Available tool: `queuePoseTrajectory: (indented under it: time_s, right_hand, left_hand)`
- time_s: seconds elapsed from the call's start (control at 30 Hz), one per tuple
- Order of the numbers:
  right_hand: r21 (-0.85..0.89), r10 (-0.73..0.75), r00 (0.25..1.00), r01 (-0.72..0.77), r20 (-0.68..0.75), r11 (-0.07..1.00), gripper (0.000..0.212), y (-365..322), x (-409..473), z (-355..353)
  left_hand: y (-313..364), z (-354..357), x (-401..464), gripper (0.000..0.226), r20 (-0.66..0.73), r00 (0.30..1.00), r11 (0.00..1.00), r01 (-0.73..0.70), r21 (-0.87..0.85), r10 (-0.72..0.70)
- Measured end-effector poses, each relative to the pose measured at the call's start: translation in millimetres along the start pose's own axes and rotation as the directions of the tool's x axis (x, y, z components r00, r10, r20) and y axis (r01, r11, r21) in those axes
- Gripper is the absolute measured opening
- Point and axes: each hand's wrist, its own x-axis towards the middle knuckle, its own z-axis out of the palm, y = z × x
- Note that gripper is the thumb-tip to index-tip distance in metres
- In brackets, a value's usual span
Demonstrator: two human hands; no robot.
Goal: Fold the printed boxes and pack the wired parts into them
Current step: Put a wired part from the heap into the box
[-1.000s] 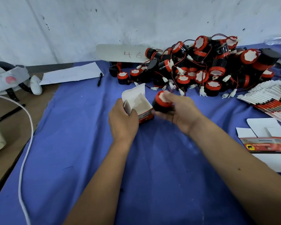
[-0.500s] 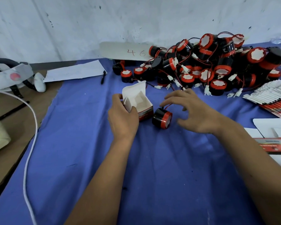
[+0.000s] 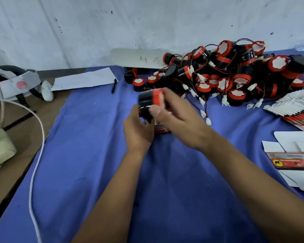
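My right hand grips a black cylindrical wired part with a red cap, blurred, lifted just above the small printed box. The box stands on the blue cloth, and only its red lower edge shows between my hands. My left hand is curled around the box's left side. The part's red wire with white connectors trails to the right of my right hand. A big pile of the same red-capped parts lies at the back right.
A fanned stack of flat printed boxes lies at the right edge, an unfolded box blank nearer. A pen, a paper sheet and a white board marked 46 lie behind. A white cable runs down the left.
The part lay on the cloth beside the box with my right hand hovering over it. Now my right hand has picked it up and brought it left over the box.
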Motion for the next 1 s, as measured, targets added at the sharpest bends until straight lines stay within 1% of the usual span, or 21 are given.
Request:
queuePoseTrajectory:
  time_s: [0.03,0.07,0.1,0.13,0.17,0.23,0.27,0.33,0.43,0.53,0.6,0.7,0.8,0.9,1.0]
  right_hand:
    - [-0.102,0.031,0.998,-0.026,0.048,0.994,0.04,-4.2,5.6,7.0]
    - [-0.183,0.069,0.995,-0.056,0.068,0.982,0.038,-4.2,10.2,11.8]
    - [-0.225,0.107,0.993,-0.092,0.056,0.97,0.038,-3.2,13.0,13.4]
    - [-0.238,0.137,0.99,-0.126,0.03,0.963,0.039,-0.4,15.1,12.2]
    - [-0.235,0.157,0.988,-0.153,0.001,0.96,0.04,3.2,15.6,9.6]
    - [-0.239,0.142,0.988,-0.153,-0.062,0.959,0.041,9.0,16.0,3.1]
    - [-0.24,0.128,0.987,-0.148,-0.096,0.959,0.042,11.2,15.6,-0.3]
    - [-0.274,0.114,0.982,-0.152,-0.148,0.95,0.043,16.7,16.1,-6.3]
    - [-0.392,0.114,0.983,-0.162,-0.144,0.906,0.045,25.8,16.2,-13.0]
    - [-0.544,0.065,0.989,-0.129,-0.136,0.829,0.056,29.0,15.5,-10.9]
    - [-0.588,0.038,0.987,-0.126,-0.159,0.799,0.061,26.7,16.3,-8.7]
    - [-0.61,0.025,0.984,-0.131,-0.179,0.782,0.056,21.5,18.0,-6.3]
    - [-0.685,0.009,0.983,-0.135,-0.184,0.716,0.055,15.5,18.5,-4.7]
    - [-0.72,0.041,0.978,-0.18,-0.206,0.67,0.058,14.1,17.4,-4.1]
    - [-0.776,0.059,0.983,-0.172,-0.172,0.607,0.044,14.9,17.1,-2.1]
  left_hand:
    - [1.7,0.6,-2.3,0.02,0.013,1.0,0.998,0.005,-0.066,-0.004]
    - [0.8,0.6,-3.5,0.021,0.041,0.999,0.992,0.022,-0.124,-0.017]
    - [-0.4,-0.2,-3.5,0.016,0.075,0.997,0.987,0.035,-0.158,-0.023]
    - [0.6,-1.9,-2.7,0.017,0.096,0.995,0.989,0.024,-0.148,-0.01]
    - [-0.1,-3.2,-2.0,0.024,0.112,0.994,0.992,0.002,-0.123,0.011]
    - [-0.9,-5.1,-0.2,0.032,0.117,0.993,0.998,-0.013,-0.063,0.02]
    - [-1.6,-4.7,0.5,0.03,0.12,0.993,0.999,-0.016,-0.044,0.021]
    - [-3.1,-4.7,1.7,0.021,0.124,0.992,0.999,0.005,-0.041,0.0]
    - [-2.1,-3.9,2.0,0.014,0.118,0.993,0.997,0.033,-0.07,-0.025]
    - [-0.2,-2.0,-0.8,0.017,0.135,0.991,0.996,-0.003,-0.092,0.015]
    - [-1.7,-2.3,-1.4,0.017,0.138,0.99,0.995,-0.028,-0.093,0.04]
    - [-2.7,-3.2,-1.2,0.017,0.145,0.988,0.995,-0.04,-0.088,0.052]
    - [-2.7,-3.6,-0.3,0.022,0.173,0.985,0.989,0.019,-0.147,0.007]
    - [-3.2,-4.2,3.0,0.023,0.181,0.983,0.982,0.047,-0.185,-0.013]
    - [-2.1,-3.3,1.4,0.026,0.183,0.983,0.983,0.011,-0.182,0.023]
